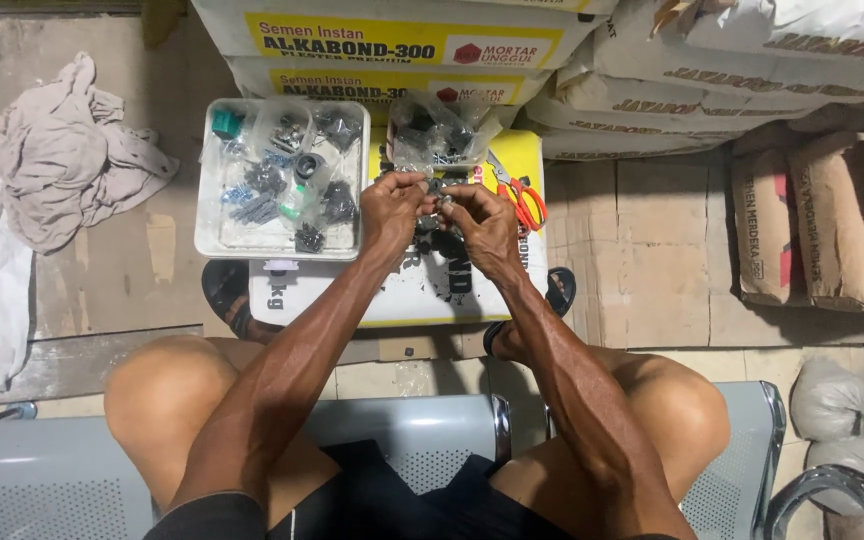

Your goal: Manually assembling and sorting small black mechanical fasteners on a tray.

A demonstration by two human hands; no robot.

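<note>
Seen from a head camera looking straight down, a person sits on a grey perforated metal bench (422, 440), bare knees apart and both forearms stretched forward.

Just past the knees, the left hand (392, 205) and the right hand (480, 218) meet, nearly touching, over a white and yellow sack (407, 295) lying flat on the floor and serving as a table. Both hands are closed, fingertips pinching a small dark metal part (439, 200) between them; it is too small to tell what kind of part it is or how its pieces fit together.

To the left of the hands, a shallow white tray (214, 215) sits partly on the sack, holding many small clear bags of dark screws and fittings, plus some blue and green pieces. Beyond the hands, an open clear plastic bag (437, 130) of similar dark parts rests on the sack. To the right lie orange-handled scissors (522, 198).

Judging by the full tray and full bag, most of the parts appear unhandled, with only the one piece in hand; no finished pile can be made out.

Farther off, stacked cement sacks (402, 45) line the wall, and crumpled pale cloth (62, 150) lies on the floor at far left.
</note>
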